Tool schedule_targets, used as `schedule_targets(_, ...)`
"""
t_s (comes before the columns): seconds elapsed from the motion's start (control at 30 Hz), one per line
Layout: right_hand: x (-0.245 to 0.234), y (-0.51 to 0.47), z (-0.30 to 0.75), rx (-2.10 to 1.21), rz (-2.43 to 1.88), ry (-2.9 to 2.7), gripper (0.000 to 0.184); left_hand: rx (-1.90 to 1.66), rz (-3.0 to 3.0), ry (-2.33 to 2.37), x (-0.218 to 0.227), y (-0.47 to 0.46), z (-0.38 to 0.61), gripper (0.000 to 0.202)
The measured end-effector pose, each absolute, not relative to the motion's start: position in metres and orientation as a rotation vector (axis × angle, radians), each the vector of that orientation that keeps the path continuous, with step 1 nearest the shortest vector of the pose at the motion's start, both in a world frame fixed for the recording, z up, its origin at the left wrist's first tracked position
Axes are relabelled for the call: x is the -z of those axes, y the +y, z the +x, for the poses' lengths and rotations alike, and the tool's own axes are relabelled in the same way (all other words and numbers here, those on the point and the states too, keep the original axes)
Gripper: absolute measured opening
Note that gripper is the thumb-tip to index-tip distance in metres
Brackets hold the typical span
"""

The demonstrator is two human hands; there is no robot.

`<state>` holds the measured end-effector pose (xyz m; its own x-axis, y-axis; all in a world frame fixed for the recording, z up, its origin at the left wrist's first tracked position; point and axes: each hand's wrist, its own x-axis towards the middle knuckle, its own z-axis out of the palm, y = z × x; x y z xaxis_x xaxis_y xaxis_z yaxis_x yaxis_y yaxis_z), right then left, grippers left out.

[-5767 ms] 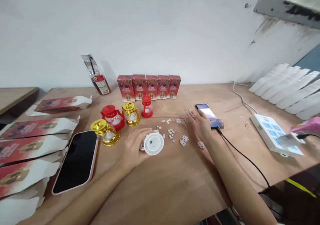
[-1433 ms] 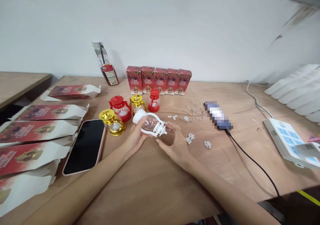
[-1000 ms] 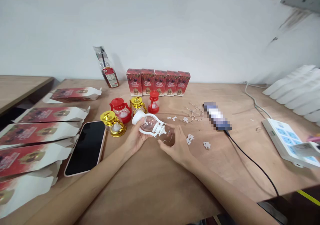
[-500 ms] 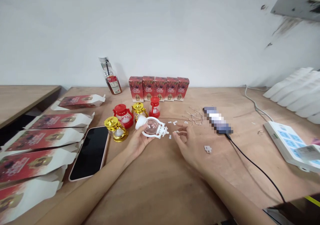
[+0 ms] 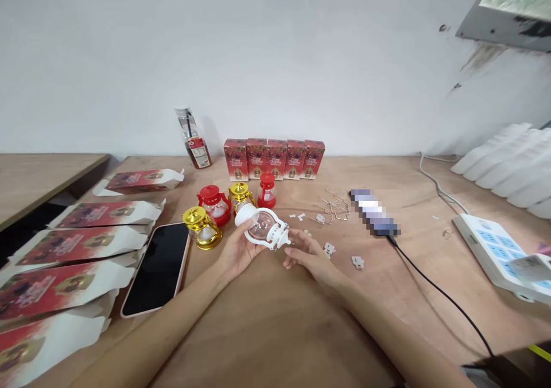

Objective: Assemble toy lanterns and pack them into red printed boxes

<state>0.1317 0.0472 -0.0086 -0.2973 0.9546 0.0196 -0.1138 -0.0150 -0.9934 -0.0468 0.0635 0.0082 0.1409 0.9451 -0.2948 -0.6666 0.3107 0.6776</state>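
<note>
My left hand (image 5: 239,253) is closed round a small white lantern (image 5: 263,227) with a clear globe. The lantern is tilted on its side above the table, its base towards the upper left and its pointed top towards my right hand. My right hand (image 5: 307,253) has its fingers curled close to that top; whatever lies between the fingertips is hidden. Small white plastic pieces (image 5: 320,218) lie beyond and beside my right hand, among them a flat notched piece (image 5: 357,262). Behind the white lantern stand gold lanterns (image 5: 201,227) and red lanterns (image 5: 214,205).
Several red boxes (image 5: 275,159) stand along the wall beside a bottle (image 5: 197,147). Open flattened cartons (image 5: 71,241) and a phone (image 5: 157,270) lie left. Bent wire handles (image 5: 336,205), a cabled device (image 5: 374,213) and a power strip (image 5: 501,250) are on the right.
My right hand has moved left to the lantern's top and its fingers have drawn in. The lantern has turned a little, its top dipping towards me. The view has tipped slightly upward.
</note>
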Motion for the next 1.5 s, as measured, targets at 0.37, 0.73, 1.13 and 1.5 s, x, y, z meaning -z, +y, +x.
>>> schedule_targets(0.37,-0.001,0.062,0.15,-1.305,-1.174,-0.907,0.041,-1.158,0.463,0.771,-0.01,0.062,-0.045,0.045)
schedule_targets(0.73,-0.001,0.067,0.155,-1.051,-1.287,-1.053,0.029,-1.24,0.602,0.833,-0.008,0.056,-0.039,0.036)
schedule_targets(1.13,-0.003,0.024,0.14,-0.031,-0.689,-1.707,0.018,-1.021,1.856,1.531,0.005,0.035,-0.033,0.028)
schedule_targets(1.5,0.005,0.02,0.127,0.349,-0.687,-2.056,0.013,-0.447,2.381,1.543,0.007,-0.004,-0.037,0.063)
